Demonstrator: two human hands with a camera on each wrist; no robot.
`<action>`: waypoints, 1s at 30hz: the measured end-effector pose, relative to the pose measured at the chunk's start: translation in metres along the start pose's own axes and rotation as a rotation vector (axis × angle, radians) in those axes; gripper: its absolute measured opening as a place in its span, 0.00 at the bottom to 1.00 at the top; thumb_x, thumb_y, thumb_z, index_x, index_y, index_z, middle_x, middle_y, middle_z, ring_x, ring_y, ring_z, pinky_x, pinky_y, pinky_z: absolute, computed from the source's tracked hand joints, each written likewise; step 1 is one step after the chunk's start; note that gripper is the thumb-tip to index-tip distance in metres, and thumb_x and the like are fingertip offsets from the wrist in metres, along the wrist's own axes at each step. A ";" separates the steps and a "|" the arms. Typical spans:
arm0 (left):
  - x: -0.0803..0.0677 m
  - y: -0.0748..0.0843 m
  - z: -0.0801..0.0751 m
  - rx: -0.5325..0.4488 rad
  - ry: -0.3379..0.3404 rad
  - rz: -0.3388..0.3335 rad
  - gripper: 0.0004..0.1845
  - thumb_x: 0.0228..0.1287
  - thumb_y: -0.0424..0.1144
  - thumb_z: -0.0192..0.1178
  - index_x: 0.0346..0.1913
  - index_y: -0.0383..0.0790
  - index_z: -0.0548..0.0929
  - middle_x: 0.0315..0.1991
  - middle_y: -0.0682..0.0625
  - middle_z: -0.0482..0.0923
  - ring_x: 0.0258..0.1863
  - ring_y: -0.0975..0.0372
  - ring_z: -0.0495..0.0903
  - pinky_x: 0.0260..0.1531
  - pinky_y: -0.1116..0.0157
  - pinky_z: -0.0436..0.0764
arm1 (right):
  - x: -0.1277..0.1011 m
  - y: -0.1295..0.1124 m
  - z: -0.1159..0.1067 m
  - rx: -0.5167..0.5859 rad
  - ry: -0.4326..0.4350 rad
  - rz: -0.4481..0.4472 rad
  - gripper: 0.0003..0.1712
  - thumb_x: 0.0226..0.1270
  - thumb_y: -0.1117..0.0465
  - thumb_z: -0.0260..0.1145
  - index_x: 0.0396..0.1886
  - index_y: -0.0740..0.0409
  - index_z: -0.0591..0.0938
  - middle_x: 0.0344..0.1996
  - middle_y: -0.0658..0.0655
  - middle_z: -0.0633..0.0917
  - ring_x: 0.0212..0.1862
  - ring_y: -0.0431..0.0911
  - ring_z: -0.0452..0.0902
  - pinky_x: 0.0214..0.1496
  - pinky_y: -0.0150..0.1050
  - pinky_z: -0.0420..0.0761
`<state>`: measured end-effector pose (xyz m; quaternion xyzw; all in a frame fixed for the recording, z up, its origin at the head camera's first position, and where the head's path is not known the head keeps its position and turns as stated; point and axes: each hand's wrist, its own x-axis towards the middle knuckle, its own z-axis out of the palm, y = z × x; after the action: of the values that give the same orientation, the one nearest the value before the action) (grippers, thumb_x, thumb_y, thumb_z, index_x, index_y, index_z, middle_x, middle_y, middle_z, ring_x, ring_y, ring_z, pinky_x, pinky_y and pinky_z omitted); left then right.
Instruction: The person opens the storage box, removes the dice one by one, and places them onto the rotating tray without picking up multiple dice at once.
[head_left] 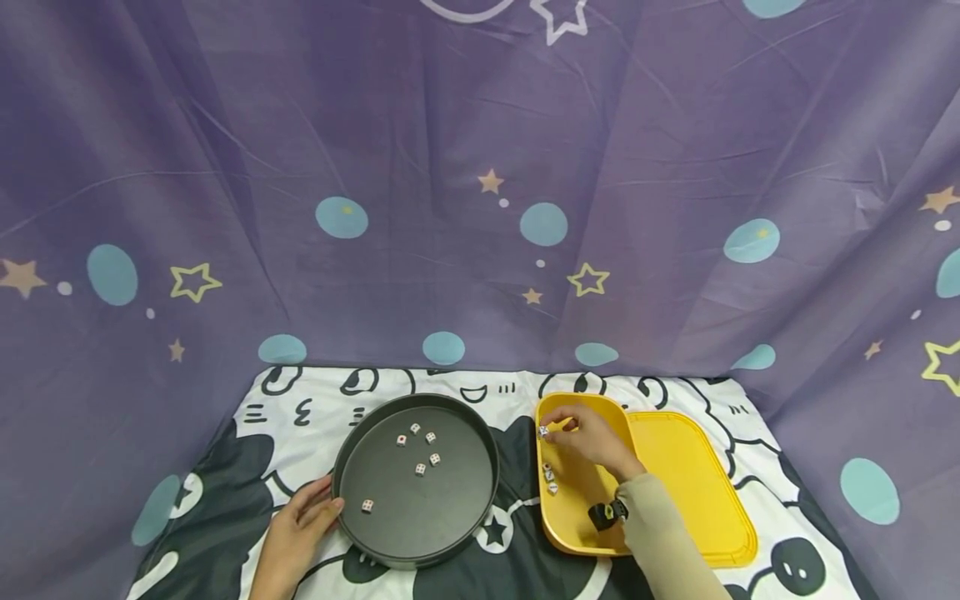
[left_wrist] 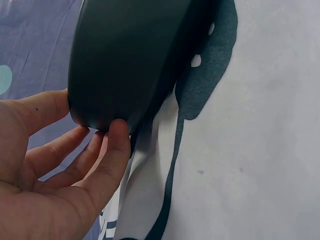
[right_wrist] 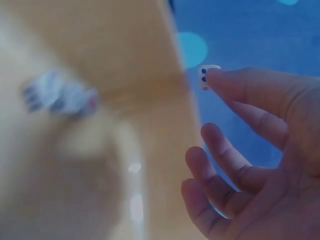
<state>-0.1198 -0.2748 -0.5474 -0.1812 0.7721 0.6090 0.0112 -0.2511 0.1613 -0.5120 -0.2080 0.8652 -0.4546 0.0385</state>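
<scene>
Right hand [head_left: 588, 442]: thumb and index clamped on white die [right_wrist: 202, 77] at their tips — equal-sided cube, pipped face toward wrist camera. Yellow tub [head_left: 581, 529] under fingers, loose dice [head_left: 550, 477] wristward. Left hand [head_left: 292, 537]: thumb, fingertips gripping round black pan [head_left: 427, 521] — dice inside.

No word, brand or label can be read. The die [right_wrist: 203, 75] pinched in the right hand [head_left: 592, 438] shows dark pips, partly hidden. In the round black pan [head_left: 420, 525], one red-marked die [head_left: 401, 441] appears to show a single pip; other counts there are too small to read. The cartoon-print cloth [head_left: 258, 450] bears a mark resembling a 3 and a dark star [head_left: 495, 531] in a white disc.
</scene>
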 end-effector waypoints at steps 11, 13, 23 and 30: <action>0.000 0.002 0.001 0.033 -0.005 -0.017 0.31 0.71 0.39 0.63 0.71 0.30 0.66 0.68 0.30 0.67 0.64 0.47 0.73 0.47 0.68 0.84 | 0.026 -0.051 0.014 0.002 -0.028 -0.066 0.08 0.63 0.63 0.74 0.41 0.52 0.88 0.42 0.54 0.83 0.43 0.52 0.75 0.48 0.49 0.79; 0.000 0.002 0.001 0.038 -0.007 -0.018 0.32 0.71 0.40 0.63 0.71 0.29 0.66 0.68 0.30 0.67 0.64 0.46 0.73 0.47 0.68 0.84 | 0.033 -0.058 0.023 0.002 -0.035 -0.097 0.08 0.62 0.64 0.74 0.41 0.53 0.89 0.41 0.52 0.84 0.44 0.52 0.76 0.48 0.49 0.80; 0.001 0.000 0.002 0.027 -0.003 -0.015 0.31 0.71 0.40 0.63 0.71 0.31 0.67 0.68 0.31 0.68 0.64 0.47 0.73 0.47 0.68 0.84 | 0.066 -0.093 0.076 0.014 -0.108 -0.169 0.09 0.62 0.64 0.74 0.42 0.55 0.89 0.41 0.56 0.85 0.41 0.54 0.77 0.43 0.45 0.81; 0.001 0.000 0.001 0.035 -0.003 -0.014 0.33 0.70 0.41 0.64 0.71 0.30 0.67 0.68 0.31 0.67 0.64 0.46 0.73 0.47 0.68 0.84 | 0.079 -0.101 0.113 0.034 -0.140 -0.128 0.09 0.61 0.65 0.74 0.42 0.56 0.89 0.41 0.55 0.85 0.39 0.44 0.80 0.42 0.35 0.80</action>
<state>-0.1206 -0.2745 -0.5479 -0.1855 0.7814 0.5955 0.0199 -0.2612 -0.0073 -0.4870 -0.2936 0.8374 -0.4552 0.0733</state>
